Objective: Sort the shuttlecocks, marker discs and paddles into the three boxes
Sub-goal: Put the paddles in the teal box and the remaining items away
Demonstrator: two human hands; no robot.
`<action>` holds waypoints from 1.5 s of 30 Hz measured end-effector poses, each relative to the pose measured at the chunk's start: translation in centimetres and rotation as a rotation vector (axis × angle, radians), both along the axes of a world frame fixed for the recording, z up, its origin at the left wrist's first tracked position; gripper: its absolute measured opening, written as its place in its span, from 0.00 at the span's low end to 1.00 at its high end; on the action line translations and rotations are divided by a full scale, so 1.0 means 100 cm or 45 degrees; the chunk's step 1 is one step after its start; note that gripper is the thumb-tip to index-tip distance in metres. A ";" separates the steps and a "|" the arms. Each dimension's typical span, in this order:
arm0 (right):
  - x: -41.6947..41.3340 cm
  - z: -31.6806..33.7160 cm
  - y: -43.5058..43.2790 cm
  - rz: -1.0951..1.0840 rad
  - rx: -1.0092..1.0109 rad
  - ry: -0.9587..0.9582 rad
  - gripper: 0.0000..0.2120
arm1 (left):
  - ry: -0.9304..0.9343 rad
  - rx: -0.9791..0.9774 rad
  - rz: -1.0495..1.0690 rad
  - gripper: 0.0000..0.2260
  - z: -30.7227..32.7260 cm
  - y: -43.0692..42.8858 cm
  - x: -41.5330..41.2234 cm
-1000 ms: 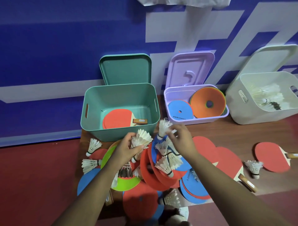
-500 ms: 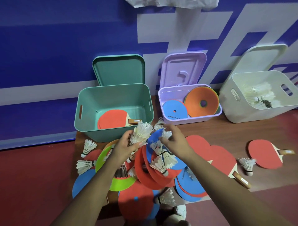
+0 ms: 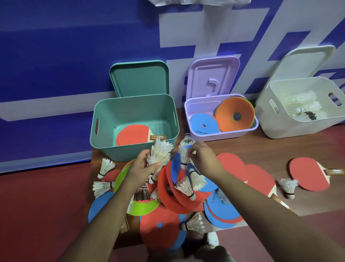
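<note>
Above pile (image 3: 168, 203), left hand (image 3: 141, 169) grips shuttlecock bunch (image 3: 159, 153), right hand (image 3: 204, 159) pinches one shuttlecock (image 3: 183, 158) — blue disc (image 3: 202, 124) lettering blurred.

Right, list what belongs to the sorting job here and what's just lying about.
Job: left hand gripping the shuttlecock bunch; right hand pinching a single shuttlecock; green disc and the rest of the pile; red paddle; green box, purple box, white box.

Lying about: green lid, purple lid, white lid behind the boxes; white cloth at the top.
</note>
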State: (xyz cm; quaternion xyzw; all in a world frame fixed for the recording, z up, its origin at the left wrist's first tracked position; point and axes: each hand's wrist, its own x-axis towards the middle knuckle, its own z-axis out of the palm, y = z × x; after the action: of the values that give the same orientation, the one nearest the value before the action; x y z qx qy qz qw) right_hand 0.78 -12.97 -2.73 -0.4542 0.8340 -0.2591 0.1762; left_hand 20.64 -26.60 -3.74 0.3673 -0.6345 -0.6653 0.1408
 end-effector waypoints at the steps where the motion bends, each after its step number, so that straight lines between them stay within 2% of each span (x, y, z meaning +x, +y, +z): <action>1: -0.006 0.012 0.002 -0.065 -0.096 -0.044 0.05 | -0.006 -0.003 0.007 0.18 0.001 0.001 -0.003; 4: -0.025 0.054 0.009 -0.298 -0.400 -0.308 0.05 | -0.004 -0.031 0.013 0.17 0.007 0.006 -0.015; 6: -0.038 0.075 0.013 -0.318 -0.540 -0.456 0.05 | 0.013 -0.051 0.005 0.18 0.013 0.012 -0.029; 8: -0.049 0.085 0.019 -0.257 -0.588 -0.481 0.06 | 0.033 -0.073 -0.024 0.19 0.020 0.022 -0.048; 11: -0.069 0.084 0.033 -0.162 -0.531 -0.506 0.07 | 0.052 -0.113 -0.074 0.21 0.029 0.040 -0.085; 19: -0.184 0.086 0.119 -0.173 -0.544 -0.520 0.06 | 0.080 -0.192 -0.173 0.21 0.047 0.131 -0.213; 25: -0.292 0.119 0.195 -0.480 -0.753 -0.717 0.03 | 0.102 -0.135 -0.204 0.20 0.061 0.191 -0.319; 28: -0.334 0.125 0.220 -0.629 -0.840 -0.641 0.04 | 0.110 -0.128 -0.233 0.22 0.068 0.209 -0.359; 30: -0.352 0.121 0.227 -0.656 -0.817 -0.528 0.03 | 0.098 -0.141 -0.229 0.22 0.072 0.218 -0.383; 35: -0.374 0.103 0.233 -0.413 -0.514 -0.447 0.05 | 0.025 -0.278 -0.345 0.20 0.080 0.228 -0.433; 40: -0.420 0.092 0.248 -0.512 -0.421 -0.373 0.08 | -0.069 -0.494 -0.424 0.31 0.076 0.221 -0.482; 45: -0.463 0.075 0.247 -0.601 -0.356 -0.313 0.14 | -0.270 -0.807 -0.473 0.25 0.065 0.224 -0.537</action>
State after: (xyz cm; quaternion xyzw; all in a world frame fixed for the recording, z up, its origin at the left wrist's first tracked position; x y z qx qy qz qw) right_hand -45.54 11.71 4.80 -0.2328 0.8453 -0.4582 0.1464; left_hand -33.09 -4.24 2.72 0.2510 -0.8756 -0.4085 0.0579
